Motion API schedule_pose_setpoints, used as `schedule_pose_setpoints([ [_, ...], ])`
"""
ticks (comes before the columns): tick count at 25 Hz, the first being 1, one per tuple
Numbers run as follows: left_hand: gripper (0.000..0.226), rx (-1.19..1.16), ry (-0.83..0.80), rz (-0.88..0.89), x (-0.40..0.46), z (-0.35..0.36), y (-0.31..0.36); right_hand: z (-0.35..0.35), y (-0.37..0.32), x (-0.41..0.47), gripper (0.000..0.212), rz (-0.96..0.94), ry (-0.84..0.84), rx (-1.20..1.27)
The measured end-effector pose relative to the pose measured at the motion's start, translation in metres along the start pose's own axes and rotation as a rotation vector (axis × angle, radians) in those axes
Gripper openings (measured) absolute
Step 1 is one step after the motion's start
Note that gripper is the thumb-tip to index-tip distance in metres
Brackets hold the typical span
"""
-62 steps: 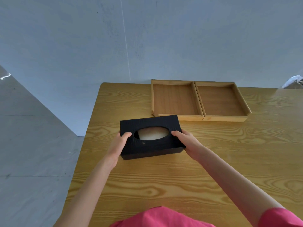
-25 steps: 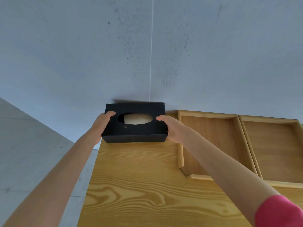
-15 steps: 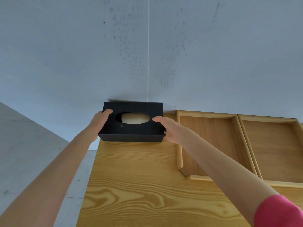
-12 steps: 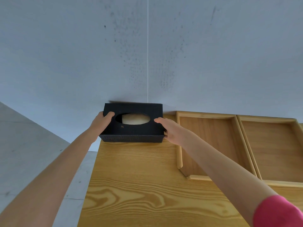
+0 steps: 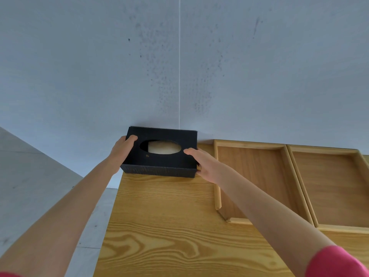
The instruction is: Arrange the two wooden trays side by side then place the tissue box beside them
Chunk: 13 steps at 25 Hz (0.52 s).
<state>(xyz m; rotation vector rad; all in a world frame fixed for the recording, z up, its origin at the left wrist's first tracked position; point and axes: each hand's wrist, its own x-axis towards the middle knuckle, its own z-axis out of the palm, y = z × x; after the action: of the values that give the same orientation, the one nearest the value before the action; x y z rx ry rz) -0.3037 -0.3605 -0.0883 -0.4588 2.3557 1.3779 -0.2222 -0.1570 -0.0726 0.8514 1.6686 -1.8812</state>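
Left hand (image 5: 122, 145) and right hand (image 5: 201, 163) clasp the short ends of the black rectangular tissue box with its oval opening (image 5: 159, 154), fingers curled over its top edges. The box sits between them at the far left corner of the pale wooden table (image 5: 163, 226), just beside the left wooden tray (image 5: 217, 176), which adjoins the right wooden tray (image 5: 339, 188). Advice: align it square with the trays, clear of the table edge, then release.

Black tissue box (image 5: 159, 154) (oval opening up), left of two adjoining wooden trays (image 5: 257, 176)
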Motion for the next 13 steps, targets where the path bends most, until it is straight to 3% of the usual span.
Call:
schedule_pose_setpoints([
  [7, 0.042, 0.211, 0.020, 0.128, -0.014, -0.002, -0.003, -0.009, 0.002, -0.008, 0.059, -0.024, 0.006, -0.109],
  [13, 0.060, 0.536, -0.005, 0.229, -0.052, -0.010, -0.001, -0.016, -0.007, -0.051, 0.062, -0.149, 0.020, -0.524],
])
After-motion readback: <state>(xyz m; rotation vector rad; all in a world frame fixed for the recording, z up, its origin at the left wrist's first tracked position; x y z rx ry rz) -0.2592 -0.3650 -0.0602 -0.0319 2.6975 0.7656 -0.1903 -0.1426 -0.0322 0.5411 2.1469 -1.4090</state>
